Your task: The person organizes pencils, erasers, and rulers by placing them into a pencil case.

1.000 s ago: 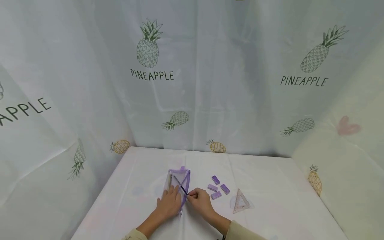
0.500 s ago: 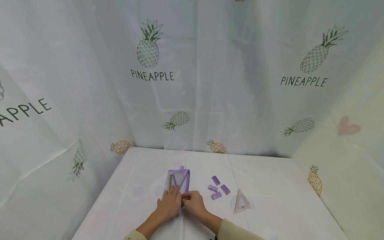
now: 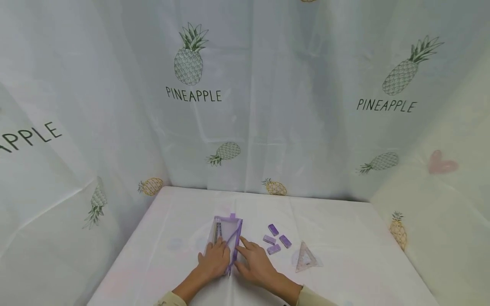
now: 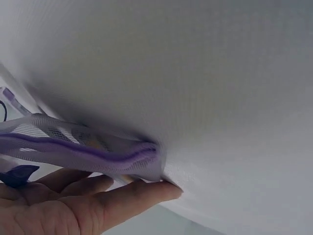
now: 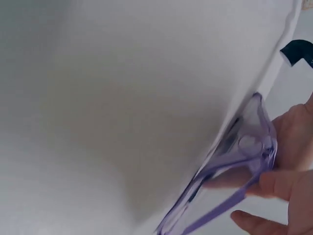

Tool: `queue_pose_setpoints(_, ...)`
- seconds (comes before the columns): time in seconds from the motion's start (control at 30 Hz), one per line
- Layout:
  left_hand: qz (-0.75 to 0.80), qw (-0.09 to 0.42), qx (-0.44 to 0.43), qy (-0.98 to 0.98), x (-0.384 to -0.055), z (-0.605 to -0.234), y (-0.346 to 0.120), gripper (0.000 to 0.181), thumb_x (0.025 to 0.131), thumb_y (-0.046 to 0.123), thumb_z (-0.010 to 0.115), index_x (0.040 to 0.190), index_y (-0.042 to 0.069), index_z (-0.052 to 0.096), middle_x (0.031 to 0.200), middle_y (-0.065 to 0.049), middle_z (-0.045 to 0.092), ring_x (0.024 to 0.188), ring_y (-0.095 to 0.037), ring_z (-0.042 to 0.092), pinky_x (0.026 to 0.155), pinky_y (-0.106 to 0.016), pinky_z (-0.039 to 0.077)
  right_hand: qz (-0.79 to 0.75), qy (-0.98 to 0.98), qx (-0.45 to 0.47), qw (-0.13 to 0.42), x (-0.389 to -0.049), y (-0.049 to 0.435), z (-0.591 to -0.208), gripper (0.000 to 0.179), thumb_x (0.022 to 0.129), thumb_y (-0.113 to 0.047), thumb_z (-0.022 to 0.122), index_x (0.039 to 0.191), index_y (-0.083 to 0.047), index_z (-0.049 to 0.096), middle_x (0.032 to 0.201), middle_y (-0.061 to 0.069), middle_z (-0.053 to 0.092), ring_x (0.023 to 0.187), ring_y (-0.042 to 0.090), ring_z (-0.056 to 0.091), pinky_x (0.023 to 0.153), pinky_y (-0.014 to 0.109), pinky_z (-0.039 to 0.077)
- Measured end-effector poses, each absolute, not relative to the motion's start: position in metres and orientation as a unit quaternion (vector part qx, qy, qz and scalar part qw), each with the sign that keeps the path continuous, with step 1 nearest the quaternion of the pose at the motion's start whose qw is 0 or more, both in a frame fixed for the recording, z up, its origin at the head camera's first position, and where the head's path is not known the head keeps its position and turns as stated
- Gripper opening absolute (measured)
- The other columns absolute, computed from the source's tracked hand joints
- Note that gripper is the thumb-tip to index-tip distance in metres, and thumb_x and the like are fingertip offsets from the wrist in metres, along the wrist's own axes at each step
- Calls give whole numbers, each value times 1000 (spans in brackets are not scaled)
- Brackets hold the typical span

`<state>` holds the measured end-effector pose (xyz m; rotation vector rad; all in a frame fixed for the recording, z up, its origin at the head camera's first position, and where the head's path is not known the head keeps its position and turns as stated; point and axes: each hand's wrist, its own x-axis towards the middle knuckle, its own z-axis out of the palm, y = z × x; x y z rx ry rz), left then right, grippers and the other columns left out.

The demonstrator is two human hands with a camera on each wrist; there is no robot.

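A see-through mesh pencil case (image 3: 231,230) with purple trim lies on the table, its purple zipper edge (image 4: 98,155) facing right. Inside it, along the left side, several slim pencils or pens (image 3: 217,229) lie lengthwise. My left hand (image 3: 216,257) rests on the case's near half with extended fingers, covering part of the contents. At the case's right edge is my right hand (image 3: 255,262); its fingers are fairly straight and touch the purple trim. In the right wrist view, the thumb and fingers of the right hand (image 5: 283,193) are at the raised, parted zipper edge.
Several purple erasers (image 3: 273,249) lie in a loose group to the right of the case. Beyond them, a clear set square (image 3: 306,260) overlaps a clear protractor (image 3: 295,258). A white cloth (image 3: 337,238) covers the table, and a pineapple-print curtain (image 3: 306,127) rises behind.
My right hand slid a dark pen leftward into the case, let it go, and moved back to the right edge with its fingers spread. My left hand has stayed on the case.
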<state>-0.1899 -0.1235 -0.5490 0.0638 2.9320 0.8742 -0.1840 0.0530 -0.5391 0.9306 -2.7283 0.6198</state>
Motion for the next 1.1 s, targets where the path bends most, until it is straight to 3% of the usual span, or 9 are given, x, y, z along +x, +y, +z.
queue_pose_setpoints(0.27, 264, 40, 10, 964, -191, -545, -123, 50, 104, 31, 33, 139, 4, 55, 153, -16, 44, 142, -51, 31, 101, -84, 19, 122, -914, 359, 147, -179, 69, -540, 73, 91, -58, 58, 150, -17, 44, 162, 16, 27, 143, 41, 36, 107, 69, 32)
queue_pose_setpoints(0.5, 250, 52, 8, 967, -193, -548, -126, 51, 103, 33, 34, 140, 3, 54, 154, -17, 43, 142, -51, 30, 100, -85, 17, 90, -897, 406, 147, -179, 70, -542, 82, 91, -66, 52, 156, -19, 32, 167, 12, 8, 149, 41, 24, 111, 68, 28)
queue_pose_setpoints(0.7, 242, 51, 7, 969, -194, -547, -126, 52, 103, 33, 34, 140, 3, 54, 154, -17, 43, 142, -51, 31, 100, -85, 18, 70, -894, 412, 164, -180, 71, -543, 83, 90, -67, 52, 156, -21, 32, 167, 12, 8, 149, 40, 26, 110, 68, 28)
queue_pose_setpoints(1.1, 244, 64, 11, 967, -193, -547, -118, 53, 103, 35, 34, 139, 2, 54, 154, -17, 42, 142, -52, 30, 101, -85, 17, 85, -903, 396, 140, -179, 81, -544, 84, 89, -64, 56, 158, -25, 25, 168, 10, 7, 148, 40, 26, 109, 68, 28)
